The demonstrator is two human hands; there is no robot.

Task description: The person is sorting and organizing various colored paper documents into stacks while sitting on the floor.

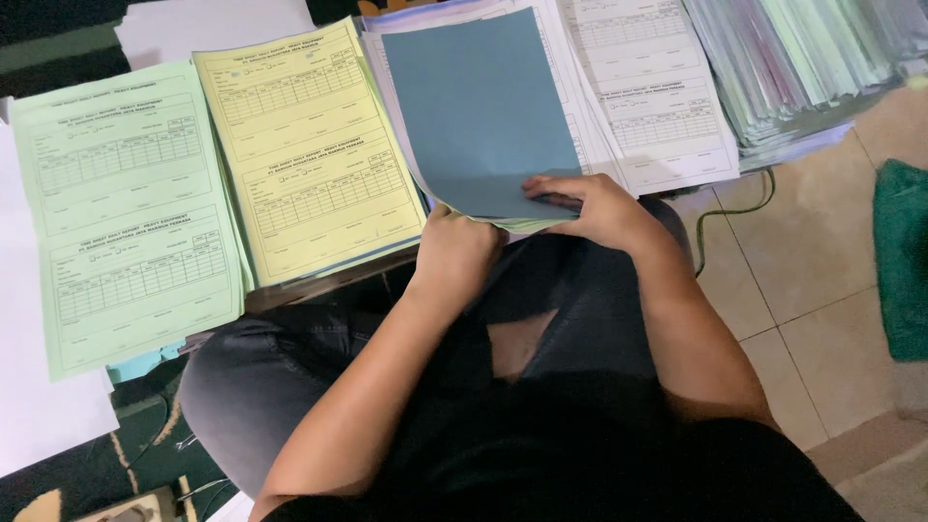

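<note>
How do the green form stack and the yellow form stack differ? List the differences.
The green form stack lies farthest left; the yellow form stack lies between it and the blue sheet. The yellow overlaps the green's right edge. Both show the same printed table layout and lie untouched.

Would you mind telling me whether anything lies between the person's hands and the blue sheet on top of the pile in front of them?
Nothing visible does. The right hand rests flat on the near edge of the blue sheet, and the left hand grips the near edge of the same pile of papers from below; both are already in contact.
</note>
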